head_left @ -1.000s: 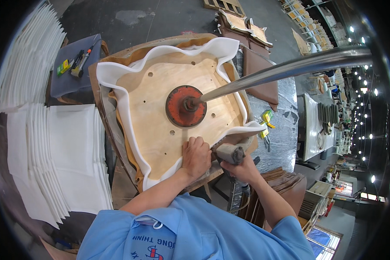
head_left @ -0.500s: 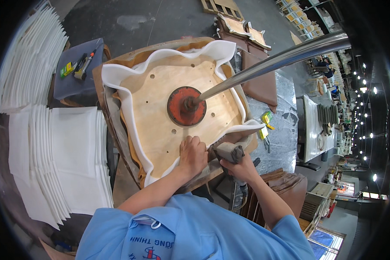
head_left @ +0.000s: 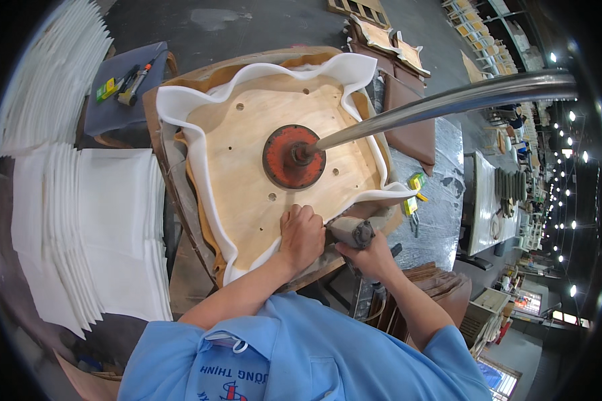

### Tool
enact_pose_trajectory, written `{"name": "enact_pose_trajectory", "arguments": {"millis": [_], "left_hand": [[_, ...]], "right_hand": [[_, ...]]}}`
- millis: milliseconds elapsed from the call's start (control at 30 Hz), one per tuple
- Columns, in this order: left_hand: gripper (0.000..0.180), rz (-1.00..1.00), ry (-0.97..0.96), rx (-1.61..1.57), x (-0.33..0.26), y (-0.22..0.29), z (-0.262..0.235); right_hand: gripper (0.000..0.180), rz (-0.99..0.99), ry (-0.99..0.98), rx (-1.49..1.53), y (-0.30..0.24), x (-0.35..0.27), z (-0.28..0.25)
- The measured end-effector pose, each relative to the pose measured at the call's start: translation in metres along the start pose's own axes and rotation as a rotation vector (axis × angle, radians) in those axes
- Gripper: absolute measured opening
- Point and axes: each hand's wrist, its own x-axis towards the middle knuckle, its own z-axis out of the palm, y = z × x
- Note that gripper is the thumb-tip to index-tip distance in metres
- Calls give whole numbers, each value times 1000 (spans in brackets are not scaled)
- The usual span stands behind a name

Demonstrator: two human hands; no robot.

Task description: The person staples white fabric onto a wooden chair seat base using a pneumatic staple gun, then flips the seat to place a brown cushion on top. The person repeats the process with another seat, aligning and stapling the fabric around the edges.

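Observation:
A pale plywood seat board (head_left: 224, 180) lies under a round red press plate (head_left: 275, 160), which sits at the end of a slanting metal pole (head_left: 448, 105). White padding (head_left: 356, 72) curls up around the board, with tan covering behind it. My left hand (head_left: 302, 234) is closed at the board's near edge, fingers curled over the padding there; the bit pinched inside is hidden. Close on its right, my right hand (head_left: 373, 257) grips a grey air staple gun (head_left: 350, 230). The gun's nose points left, at the padded edge beside my left hand.
Stacked white padding sheets (head_left: 117, 227) stand at left. A blue padded seat (head_left: 114, 120) bears tools and a small box. To the right, a plastic-covered table (head_left: 441, 200) holds another small box; brown covers (head_left: 441, 287) are piled nearer. Brown cushions (head_left: 408, 134) lie beyond.
The whole view has shifted slightly, so the board and press plate sit a little higher and further right. My hands keep nearly the same places at the near edge.

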Motion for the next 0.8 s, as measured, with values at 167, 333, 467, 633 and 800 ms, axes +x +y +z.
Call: {"name": "enact_pose_trajectory", "arguments": {"millis": [167, 333, 467, 633, 800], "left_hand": [[9, -35, -81, 54, 1, -8, -17], [12, -43, -136, 62, 6, -5, -20], [9, -49, -78, 49, 2, -6, -14], [8, -57, -27, 17, -2, -6, -10], [8, -52, 1, -1, -3, -6, -8]], "right_hand": [[54, 187, -57, 46, -7, 2, -6], [54, 158, -15, 193, 7, -15, -2], [61, 173, -53, 175, 2, -18, 3], [67, 148, -60, 152, 0, -12, 6], [64, 142, -47, 60, -2, -4, 10]]}}
